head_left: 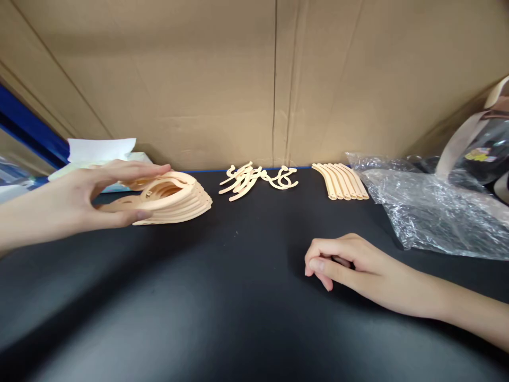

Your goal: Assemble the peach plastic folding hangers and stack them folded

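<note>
My left hand (pixel 105 193) reaches over a stack of beige curved plastic pieces (pixel 178 204), which look like clothes hanger parts, at the left of the black table. Its thumb lies along the near side of the stack and its stretched fingers along the far top edge, spread wide apart. Part of the stack is hidden behind that hand. My right hand (pixel 342 262) rests on the table at right of centre, fingers curled and thumb against them, with nothing visible in it. Beyond it, several beige curved arms (pixel 342 181) lie side by side in a row.
Loose beige hooks (pixel 282 179) and slim curved pieces (pixel 244 180) lie at the back middle of the black table (pixel 238 313). Crumpled clear plastic bags (pixel 441 212) spread on the right. A tissue pack (pixel 101 154) stands behind my left hand. Cardboard (pixel 199 79) walls the back.
</note>
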Motion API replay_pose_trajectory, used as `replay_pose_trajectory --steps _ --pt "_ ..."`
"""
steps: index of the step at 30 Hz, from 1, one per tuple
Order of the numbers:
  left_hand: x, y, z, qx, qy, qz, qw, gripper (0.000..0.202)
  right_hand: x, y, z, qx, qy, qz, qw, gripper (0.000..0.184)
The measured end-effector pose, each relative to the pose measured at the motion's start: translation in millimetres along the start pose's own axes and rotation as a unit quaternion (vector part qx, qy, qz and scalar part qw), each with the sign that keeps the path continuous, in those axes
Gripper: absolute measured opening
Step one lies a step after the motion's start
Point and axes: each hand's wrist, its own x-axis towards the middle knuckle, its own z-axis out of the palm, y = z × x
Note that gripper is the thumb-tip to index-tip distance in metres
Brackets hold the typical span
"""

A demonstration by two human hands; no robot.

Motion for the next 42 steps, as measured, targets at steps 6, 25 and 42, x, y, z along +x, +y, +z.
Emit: replay_pose_trajectory --steps 6,25,42 --pt "4.7 -5.9 -0.2 0.032 -0.031 0.009 0.999 0.096 0.6 -1.7 -0.4 -0.011 0.000 0.004 1.000 0.027" --pt "10.3 -9.2 0.6 0.026 -0.071 0.010 0.997 0.071 0.7 -1.0 0.1 -0.020 0.002 -0.007 1.000 0.028" --pt "-9.1 -61.7 -12.5 0.025 -0.017 -0.001 1.000 0.100 -1.4 -0.2 0.1 -0.029 0.001 -0.016 0.999 0.029"
